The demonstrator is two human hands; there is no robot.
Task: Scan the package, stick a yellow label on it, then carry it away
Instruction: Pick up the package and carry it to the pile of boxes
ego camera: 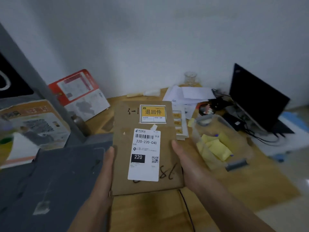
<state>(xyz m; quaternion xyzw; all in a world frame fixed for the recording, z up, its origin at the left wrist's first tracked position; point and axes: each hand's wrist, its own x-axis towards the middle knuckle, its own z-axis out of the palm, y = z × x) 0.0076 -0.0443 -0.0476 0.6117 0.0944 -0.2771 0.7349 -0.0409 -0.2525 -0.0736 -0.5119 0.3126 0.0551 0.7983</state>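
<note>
— While lifted above the worktop [217,190] edge, package [145,148] pinched between left hand [107,166] and right hand [182,158], yellow label [153,113] stuck.
— Could slip if loosened.

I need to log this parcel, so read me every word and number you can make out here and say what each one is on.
"退回件": yellow label on the package.
"220-220-C40": white shipping label.
"220": black box on that label.
"C40": small print under the code.
"快递": beside its barcode.
"3-1" and "98", handwritten, uncertain: the cardboard.
Unreadable: the labels' fine print, the red folder, the printed box at left.
</note>
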